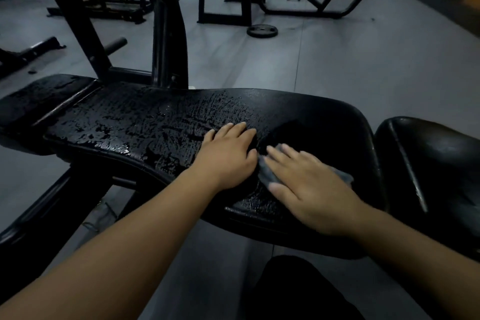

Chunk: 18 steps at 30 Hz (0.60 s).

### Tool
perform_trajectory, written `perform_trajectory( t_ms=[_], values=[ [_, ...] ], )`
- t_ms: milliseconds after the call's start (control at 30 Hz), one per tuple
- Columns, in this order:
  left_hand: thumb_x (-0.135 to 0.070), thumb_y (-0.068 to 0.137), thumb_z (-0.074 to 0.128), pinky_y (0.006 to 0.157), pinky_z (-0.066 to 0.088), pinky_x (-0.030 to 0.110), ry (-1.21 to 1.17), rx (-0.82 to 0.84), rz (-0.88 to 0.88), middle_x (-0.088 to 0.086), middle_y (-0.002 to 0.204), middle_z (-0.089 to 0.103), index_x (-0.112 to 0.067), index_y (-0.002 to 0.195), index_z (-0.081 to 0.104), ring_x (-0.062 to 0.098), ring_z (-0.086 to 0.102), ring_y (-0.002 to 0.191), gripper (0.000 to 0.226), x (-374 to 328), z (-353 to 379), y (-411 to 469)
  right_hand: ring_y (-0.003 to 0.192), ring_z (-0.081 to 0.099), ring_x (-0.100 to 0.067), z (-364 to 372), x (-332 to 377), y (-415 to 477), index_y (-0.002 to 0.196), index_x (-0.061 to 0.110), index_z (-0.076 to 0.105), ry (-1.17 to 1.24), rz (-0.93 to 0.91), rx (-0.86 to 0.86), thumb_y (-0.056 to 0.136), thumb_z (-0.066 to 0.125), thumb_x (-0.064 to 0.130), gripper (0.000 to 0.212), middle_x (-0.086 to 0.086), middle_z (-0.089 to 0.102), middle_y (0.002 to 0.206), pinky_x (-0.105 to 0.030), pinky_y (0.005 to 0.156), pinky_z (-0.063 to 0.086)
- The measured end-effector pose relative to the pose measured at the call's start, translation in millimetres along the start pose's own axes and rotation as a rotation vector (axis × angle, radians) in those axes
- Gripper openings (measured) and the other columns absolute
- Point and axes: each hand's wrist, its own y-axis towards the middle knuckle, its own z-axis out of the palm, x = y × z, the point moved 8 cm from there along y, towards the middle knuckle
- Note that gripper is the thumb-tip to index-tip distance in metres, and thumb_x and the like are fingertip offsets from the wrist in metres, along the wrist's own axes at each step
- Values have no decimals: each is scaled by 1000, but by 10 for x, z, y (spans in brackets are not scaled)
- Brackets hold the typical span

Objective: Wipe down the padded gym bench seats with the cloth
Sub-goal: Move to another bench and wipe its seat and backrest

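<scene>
- Starting far left: short black pad (44, 96) with a patchy, glossy surface, set just beside the long pad across a narrow gap.
- Long bench pad (145, 122), black, runs across the middle. Its left and centre are covered in shiny streaks and its right end is matte.
- Black frame upright (168, 41) rises behind the long bench pad.
- Left grip (228, 156) lies palm down on the long bench pad with fingers straight and together, holding nothing.
- Weight plate (262, 31) lies flat on the grey floor (337, 65), well behind the pads.
- Grey cloth (267, 175) lies on the right part of the long bench pad, mostly under the right grip. Its edges show at the fingertips and past the little-finger side.
- Right grip (311, 184) has its fingers spread flat, pressing the cloth onto the pad without curling round it.
- Separate seat pad (428, 163), black and glossy, sits just right of the long bench pad.
</scene>
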Motion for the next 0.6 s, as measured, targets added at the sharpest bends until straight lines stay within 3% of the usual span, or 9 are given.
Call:
perform_trajectory(
  t_ms=[67, 200, 367, 600],
  values=[
    [-43, 101, 32, 123, 8, 48, 11, 12, 2, -3, 166, 14, -30, 155, 25, 19, 9, 153, 56, 3, -29, 84, 152, 1, -7, -56, -353, 44, 158, 35, 16, 7, 43, 9, 91, 8, 62, 73, 17, 4, 163, -32, 123, 5],
    [-44, 102, 32, 123, 7, 48, 14, 11, 22, -2, 166, 13, -29, 156, 24, 19, 8, 153, 57, -121, -53, 187, 154, 7, -18, -202, -1064, 704, 159, 29, 18, -68, 368, -75, 103, 20, 51, 61, 3, 11, 168, -40, 123, 11],
    [-43, 101, 34, 124, 9, 44, 0, -42, 47, -3, 166, 16, -26, 155, 26, 17, 10, 152, 57, -221, -33, 244, 154, 5, -12, -110, -669, 603, 159, 32, 18, -33, 134, -48, 103, 20, 52, 59, 10, 9, 167, -39, 124, 8],
    [-44, 102, 34, 124, 9, 41, -8, -67, 58, -2, 166, 16, -21, 156, 26, 18, 10, 153, 59, -213, -68, 220, 153, 13, -23, -279, -1380, 1326, 158, 25, 23, -66, 398, -71, 105, 22, 45, 57, -1, 17, 167, -44, 122, 13]
  ],
)
